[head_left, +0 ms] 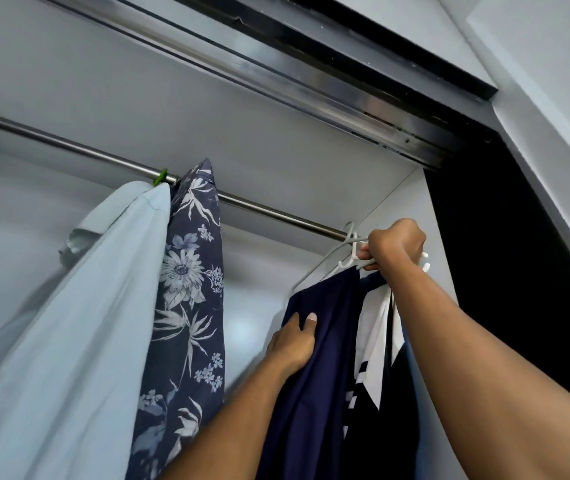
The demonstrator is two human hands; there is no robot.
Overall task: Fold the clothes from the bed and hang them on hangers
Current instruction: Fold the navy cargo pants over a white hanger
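A navy garment (314, 368) hangs from a white hanger (347, 259) whose hook sits at the right end of the metal closet rod (266, 211). My right hand (396, 245) grips the hanger's top, just under the rod. My left hand (294, 344) pinches the navy fabric lower down, thumb on the front. Behind the navy cloth hangs a dark garment with white panels (377, 334), partly hidden.
A light blue shirt (79, 334) and a navy floral shirt (190, 292) hang further left on the rod, by a green hanger hook (161, 177). The closet's side wall (411, 202) and the dark sliding-door track (311, 74) lie close to the right and above.
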